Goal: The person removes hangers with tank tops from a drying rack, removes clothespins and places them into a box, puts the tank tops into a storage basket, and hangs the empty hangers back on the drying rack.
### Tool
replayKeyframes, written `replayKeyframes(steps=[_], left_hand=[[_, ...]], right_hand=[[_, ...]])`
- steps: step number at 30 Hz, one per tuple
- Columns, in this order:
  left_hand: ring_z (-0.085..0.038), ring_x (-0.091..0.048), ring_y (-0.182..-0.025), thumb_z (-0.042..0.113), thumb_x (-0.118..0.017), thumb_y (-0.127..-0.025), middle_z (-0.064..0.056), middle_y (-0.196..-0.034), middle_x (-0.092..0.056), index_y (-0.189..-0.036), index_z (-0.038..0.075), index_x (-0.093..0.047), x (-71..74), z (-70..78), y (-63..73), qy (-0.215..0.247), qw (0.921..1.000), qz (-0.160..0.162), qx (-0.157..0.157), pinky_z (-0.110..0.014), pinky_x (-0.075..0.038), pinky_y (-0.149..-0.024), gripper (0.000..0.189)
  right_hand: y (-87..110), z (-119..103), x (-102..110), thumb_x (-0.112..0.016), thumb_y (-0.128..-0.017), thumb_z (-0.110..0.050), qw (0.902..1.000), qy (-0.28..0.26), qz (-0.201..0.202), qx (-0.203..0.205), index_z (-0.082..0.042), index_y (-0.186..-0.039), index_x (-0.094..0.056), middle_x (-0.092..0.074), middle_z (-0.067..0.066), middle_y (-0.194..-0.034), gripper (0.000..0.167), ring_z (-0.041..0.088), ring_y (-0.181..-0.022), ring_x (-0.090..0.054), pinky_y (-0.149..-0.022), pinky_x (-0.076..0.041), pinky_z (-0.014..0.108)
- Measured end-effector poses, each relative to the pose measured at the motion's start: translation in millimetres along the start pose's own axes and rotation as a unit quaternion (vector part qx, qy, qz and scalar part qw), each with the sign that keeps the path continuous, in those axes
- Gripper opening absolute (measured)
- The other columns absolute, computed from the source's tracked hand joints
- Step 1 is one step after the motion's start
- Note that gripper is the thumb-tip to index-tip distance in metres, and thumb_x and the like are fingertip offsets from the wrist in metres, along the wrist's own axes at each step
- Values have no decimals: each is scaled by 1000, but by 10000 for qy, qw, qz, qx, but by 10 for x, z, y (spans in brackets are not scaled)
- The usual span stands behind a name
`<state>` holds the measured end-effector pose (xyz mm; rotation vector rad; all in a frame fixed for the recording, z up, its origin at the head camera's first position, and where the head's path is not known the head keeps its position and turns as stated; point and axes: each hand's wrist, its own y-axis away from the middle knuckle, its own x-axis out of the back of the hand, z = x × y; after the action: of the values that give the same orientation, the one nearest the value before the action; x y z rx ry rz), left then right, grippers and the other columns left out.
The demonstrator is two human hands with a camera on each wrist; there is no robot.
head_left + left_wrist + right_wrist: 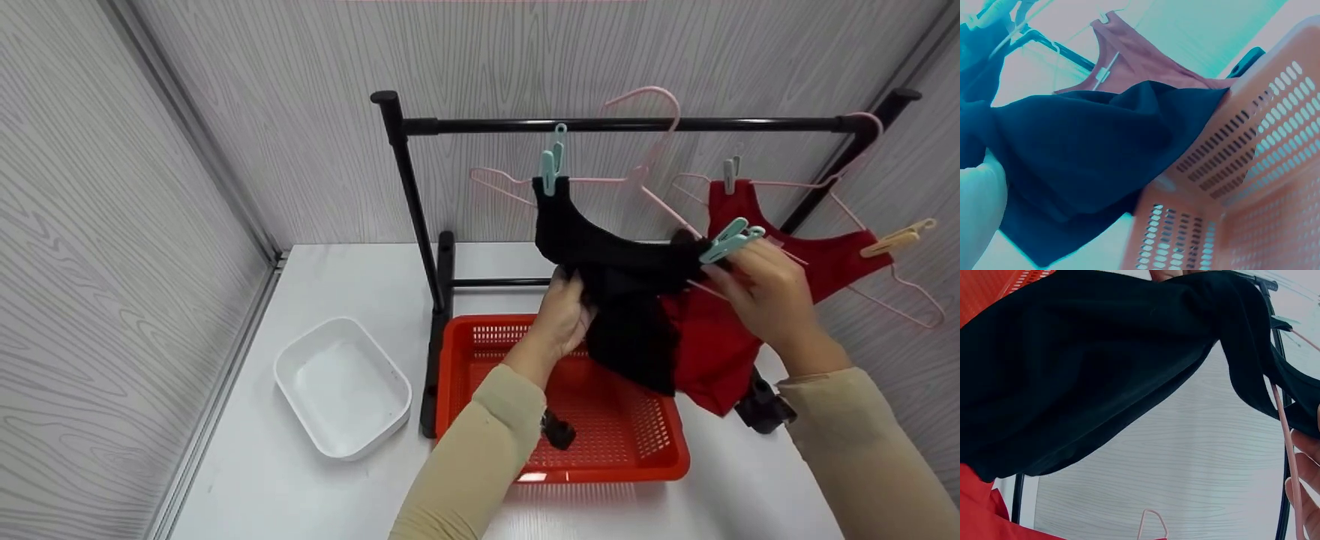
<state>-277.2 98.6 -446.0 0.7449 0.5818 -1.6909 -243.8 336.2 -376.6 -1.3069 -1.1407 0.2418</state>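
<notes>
While left hand (561,311) pinches fold of black top (630,270), right hand's (772,292) fingers curl at its right strap, beside teal peg (729,240); hard to tell from here whether they grip peg too. Black top hangs at pink hanger (637,177), near middle of rack's rail (487,126), hem over right edge of basket (679,466). Risks, to my eye: peg biting only strap's edge could let strap slip; tug by left hand could tip hanger; hem overlapping red top (716,367) could drag it sideways.
</notes>
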Motion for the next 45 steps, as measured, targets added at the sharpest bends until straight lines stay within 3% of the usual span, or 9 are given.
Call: replayKeyframes(steps=[6,10,13,18,22,29,34,39,45], left_hand=[[-20,-63,-104,9,-53,-104,-10,-124,-60,-143,11,-38,55,142,62,-714,9957,-334,-485,-36,-53,-90,42],[-18,-60,-112,9,-63,-98,-9,-128,-60,-140,6,-45,93,247,113,-1905,9763,-374,-952,-32,-49,-98,45],[-14,-57,-115,15,-67,-96,-5,-127,-61,-135,6,-51,126,319,166,-2982,9427,-455,-1424,-29,-46,-101,43],[-13,-58,-110,25,-68,-96,-3,-116,-64,-121,6,-60,169,401,294,-4556,8599,-494,-2250,-29,-46,-97,32],[-15,-61,-108,32,-65,-98,-5,-115,-66,-117,7,-62,232,416,379,-5381,8118,-288,-2251,-31,-48,-94,31],[-17,-60,-103,18,-50,-96,-4,-116,-66,-128,11,-61,429,404,418,-5522,8286,-372,-844,-33,-48,-91,35],[-16,-61,-96,8,-49,-96,-5,-108,-67,-120,7,-64,568,361,366,-5767,8138,-573,-427,-31,-50,-86,29],[-18,-58,-89,10,-57,-94,-7,-101,-65,-108,5,-63,762,269,317,-6473,7609,-301,-344,-34,-50,-82,16],[-32,-57,-107,16,-72,-83,-15,-116,-58,-123,6,-56,963,198,252,-7202,6813,1215,-482,-45,-48,-90,44]], right_hand=[[5,-5,6,-74,-81,7,10000,7,60,-5,6,-90,-69,-65,17,-80,10,29,-74,-52,-83,-38,16],[0,-16,16,-74,-78,11,10000,11,79,-19,6,-90,-69,-65,17,-81,14,29,-74,-52,-83,-38,15],[-7,-24,21,-73,-77,14,10000,5,83,-54,6,-90,-69,-64,17,-81,15,29,-74,-51,-85,-38,15],[-1,-31,22,-73,-80,11,9999,52,123,-62,6,-89,-68,-64,16,-80,12,29,-73,-51,-84,-38,15],[-1,-33,23,-72,-85,4,9997,21,234,-42,6,-90,-69,-62,16,-78,6,28,-72,-48,-82,-38,16],[-19,-38,25,-60,-102,-31,9997,51,232,-42,6,-89,-68,-60,17,-75,40,27,-70,-47,-83,-38,13],[-5,-56,5,-72,-90,-5,9998,108,147,-35,5,-88,-68,-63,17,-79,11,30,-73,-51,-85,-38,15],[24,-64,-2,-76,-78,11,9998,193,-57,20,4,-90,-69,-67,16,-83,15,30,-75,-54,-88,-39,13],[27,-52,-12,-73,-88,-1,10000,31,56,30,5,-89,-69,-67,17,-83,7,31,-76,-55,-90,-40,13]])
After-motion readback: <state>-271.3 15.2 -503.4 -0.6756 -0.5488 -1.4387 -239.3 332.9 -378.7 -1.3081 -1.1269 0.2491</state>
